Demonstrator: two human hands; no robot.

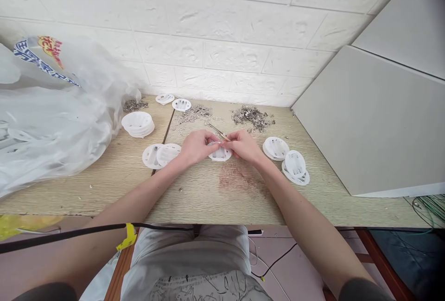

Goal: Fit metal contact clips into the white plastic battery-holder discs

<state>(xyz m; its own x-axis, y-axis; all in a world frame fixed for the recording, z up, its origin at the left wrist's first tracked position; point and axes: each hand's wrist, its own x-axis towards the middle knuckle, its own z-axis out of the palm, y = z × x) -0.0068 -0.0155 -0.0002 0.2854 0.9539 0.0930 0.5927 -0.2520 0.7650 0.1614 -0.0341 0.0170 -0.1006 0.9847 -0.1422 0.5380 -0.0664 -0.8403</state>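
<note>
Near the table's middle, a white round plastic plate with slots and small metal parts lies under my fingers. My left hand is closed on its upper left rim, thumb pointing inward. From the right, my right hand pinches at the upper edge of that plate. A thin, tweezers-like metal tool sticks out of the right fingers toward the upper left. Just beyond the hands are a heap of small silvery metal pieces and a flatter scatter of metal bits. My fingertips hide what they touch.
More white round plates lie left and right, with a stack of plates farther left. A large clear plastic bag covers the left side. A grey panel leans at right. A black cable crosses in front.
</note>
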